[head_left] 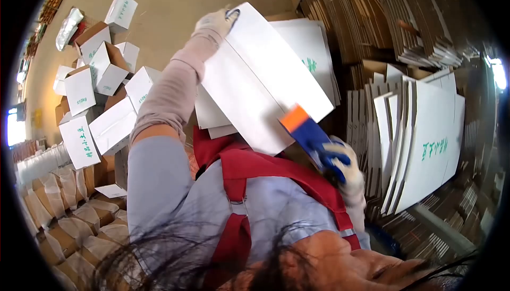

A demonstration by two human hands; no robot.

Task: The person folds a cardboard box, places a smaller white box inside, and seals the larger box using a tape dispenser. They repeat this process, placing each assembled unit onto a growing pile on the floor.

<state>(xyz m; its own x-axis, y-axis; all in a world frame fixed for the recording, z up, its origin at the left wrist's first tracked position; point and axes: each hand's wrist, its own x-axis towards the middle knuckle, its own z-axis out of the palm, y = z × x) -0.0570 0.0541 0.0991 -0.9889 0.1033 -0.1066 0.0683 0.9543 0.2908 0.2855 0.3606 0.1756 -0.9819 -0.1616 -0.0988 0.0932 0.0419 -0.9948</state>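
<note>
My left hand (218,23), in a pale glove, grips the far upper corner of a white carton (265,78) with a fold line across its face. My right hand (340,166), in a white and blue glove, is closed round a blue tool with an orange end (311,134). The orange end is over the carton's near right edge; whether it touches cannot be told. Behind the carton, partly hidden, lies a flat white cardboard stack (316,52) with green writing.
Several white boxes (79,92) lie heaped on the floor at the left. Flattened white cartons (425,142) stand upright at the right, below brown cardboard stacks (350,20). Rows of brown boxes with clear liners (79,232) fill the lower left.
</note>
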